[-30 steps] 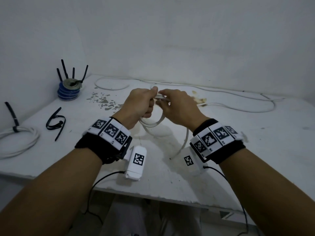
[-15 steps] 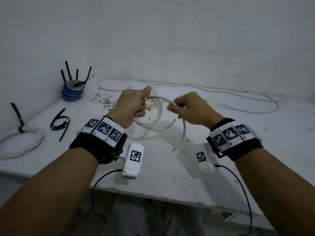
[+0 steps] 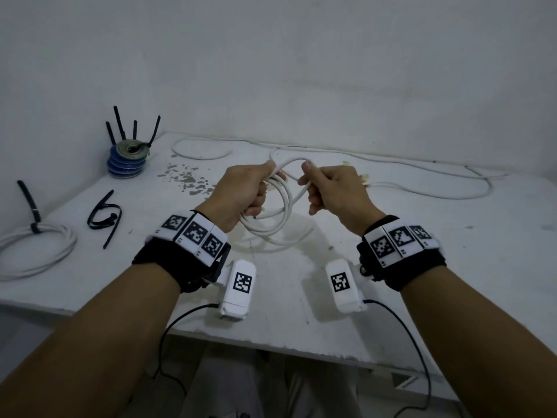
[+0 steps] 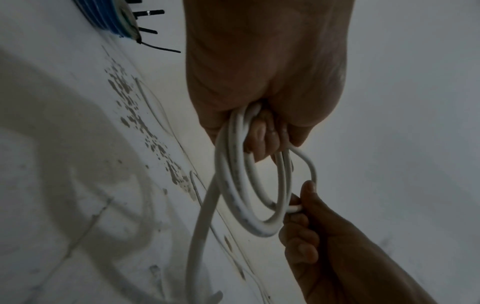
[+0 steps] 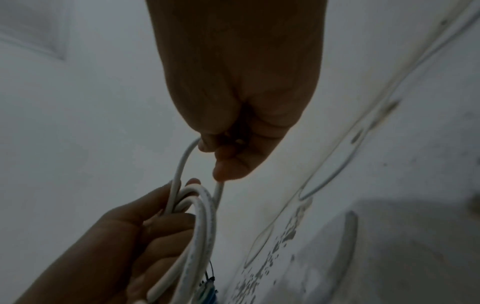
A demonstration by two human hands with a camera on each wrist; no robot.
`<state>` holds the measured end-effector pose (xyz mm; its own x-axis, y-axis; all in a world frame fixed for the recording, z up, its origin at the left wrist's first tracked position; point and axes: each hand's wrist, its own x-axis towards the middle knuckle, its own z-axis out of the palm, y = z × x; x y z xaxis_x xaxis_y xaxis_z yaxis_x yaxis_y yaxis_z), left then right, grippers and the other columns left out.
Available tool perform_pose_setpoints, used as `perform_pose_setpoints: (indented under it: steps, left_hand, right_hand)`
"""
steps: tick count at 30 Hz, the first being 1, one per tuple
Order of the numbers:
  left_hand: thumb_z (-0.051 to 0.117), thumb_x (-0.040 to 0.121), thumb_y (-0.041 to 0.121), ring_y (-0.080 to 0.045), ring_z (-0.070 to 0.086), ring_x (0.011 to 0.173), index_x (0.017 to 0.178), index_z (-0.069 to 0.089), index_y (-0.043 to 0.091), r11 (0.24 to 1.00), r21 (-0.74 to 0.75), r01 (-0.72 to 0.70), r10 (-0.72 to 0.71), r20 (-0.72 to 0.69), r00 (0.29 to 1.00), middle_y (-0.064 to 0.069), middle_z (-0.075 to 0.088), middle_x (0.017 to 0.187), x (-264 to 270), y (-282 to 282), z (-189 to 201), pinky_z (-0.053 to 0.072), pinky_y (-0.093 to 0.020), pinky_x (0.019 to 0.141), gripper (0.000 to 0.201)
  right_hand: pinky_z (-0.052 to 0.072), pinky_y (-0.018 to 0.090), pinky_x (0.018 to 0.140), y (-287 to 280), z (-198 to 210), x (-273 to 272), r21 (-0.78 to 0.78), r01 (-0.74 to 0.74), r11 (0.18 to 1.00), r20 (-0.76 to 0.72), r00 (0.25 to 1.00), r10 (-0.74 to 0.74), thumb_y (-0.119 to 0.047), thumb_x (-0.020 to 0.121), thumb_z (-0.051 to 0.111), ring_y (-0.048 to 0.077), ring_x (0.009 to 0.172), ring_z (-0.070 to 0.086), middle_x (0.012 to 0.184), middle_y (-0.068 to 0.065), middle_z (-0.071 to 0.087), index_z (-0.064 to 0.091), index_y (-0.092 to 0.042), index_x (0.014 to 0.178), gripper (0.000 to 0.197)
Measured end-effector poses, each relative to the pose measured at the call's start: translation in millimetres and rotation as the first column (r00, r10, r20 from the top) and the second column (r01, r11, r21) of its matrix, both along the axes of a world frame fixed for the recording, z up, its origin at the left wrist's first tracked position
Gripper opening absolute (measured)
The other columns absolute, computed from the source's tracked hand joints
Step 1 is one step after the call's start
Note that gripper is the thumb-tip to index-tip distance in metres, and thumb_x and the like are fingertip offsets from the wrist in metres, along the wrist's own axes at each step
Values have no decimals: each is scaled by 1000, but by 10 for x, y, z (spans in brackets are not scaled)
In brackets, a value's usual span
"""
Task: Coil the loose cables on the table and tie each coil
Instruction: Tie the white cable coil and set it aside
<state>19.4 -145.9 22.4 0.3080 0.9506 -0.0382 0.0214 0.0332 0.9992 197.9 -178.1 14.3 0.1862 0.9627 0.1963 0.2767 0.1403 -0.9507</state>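
A white cable point(image 3: 278, 206) hangs in several loops from my left hand point(image 3: 247, 191), which grips the top of the coil above the table's middle. In the left wrist view the coil point(image 4: 249, 185) drops from my curled fingers point(image 4: 262, 135). My right hand point(image 3: 328, 188) pinches a fresh loop of the same cable just right of the coil; the right wrist view shows that strand point(image 5: 182, 162) arching from my right hand to the left hand point(image 5: 155, 216). The loose remainder of the cable point(image 3: 422, 191) trails away over the table's far right.
A tied white coil point(image 3: 36, 248) lies at the table's left edge. Black ties point(image 3: 104, 215) lie beside it. A blue spool stack point(image 3: 128, 158) with black ties stands at the back left. Another white cable point(image 3: 202, 147) loops along the back by the wall.
My hands drew apart, then came closer again. The right hand brought another loop of cable up toward the left hand, and the coil has grown.
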Motion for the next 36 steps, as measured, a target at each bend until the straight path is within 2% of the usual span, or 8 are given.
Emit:
perform_pose_setpoints:
  steps: [6,10,14,19,22,26,30,36]
  left_hand:
    - [53,99,43,-9,28,48,103,68,10,993,8,120,-119,-96,988,-6,49,88,-39,-27,-69,26,-20,42,36]
    - [46,104,34,-10,33,50,101,63,11,984,-56,167,-167,10,986,-5,60,79,-44,-9,-115,27,-23,48,29]
    - [44,105,32,-12,33,47,100,60,9,999,5,-44,43,95,995,-9,60,81,13,26,-175,28,-24,45,29]
    - [41,106,32,-17,51,61,105,59,14,971,77,-226,210,174,962,-4,65,87,99,84,-227,44,-29,56,25]
    - [41,106,29,-10,43,53,104,56,17,971,103,-216,187,234,954,-2,62,85,111,82,-222,40,-26,53,20]
    - [44,104,14,-13,41,51,105,53,15,986,96,-139,108,272,956,-9,62,85,32,75,-224,42,-28,50,9]
    - [34,102,19,-14,33,41,92,59,4,987,-138,78,-19,385,923,-8,56,63,-116,93,-194,37,-33,56,31]
    - [36,101,56,-12,25,40,86,64,1,978,-167,127,-124,28,992,4,30,47,-144,129,-223,39,-31,55,64]
  right_hand:
    - [47,24,50,36,-106,-15,-156,-119,981,-246,966,79,-34,98,59,13,49,46,61,2,48,70,1,88,38]
    - [44,23,48,-8,-105,-63,-233,-220,947,-259,953,158,-32,101,54,14,53,44,63,4,49,65,4,88,40]
    - [39,25,53,-60,-11,-182,-350,-179,919,82,972,221,-55,101,40,15,62,41,69,3,46,60,-7,90,53]
    - [42,28,60,-124,-26,-423,-231,47,972,564,820,94,-74,83,53,17,74,57,86,2,59,54,-9,104,68]
    - [54,33,57,-130,-19,-505,-250,67,966,412,910,43,-59,84,67,18,70,68,91,6,65,50,2,114,70]
    - [63,40,68,-144,102,-428,-379,-91,921,152,976,159,-14,90,72,26,64,73,75,21,72,64,8,98,24]
    - [62,45,72,-138,160,-309,-404,-11,915,323,934,154,0,87,71,33,72,74,86,28,71,56,9,111,29]
    - [62,39,68,-98,-39,-241,-237,68,969,615,783,95,-18,88,74,21,64,73,85,12,73,57,-7,119,37]
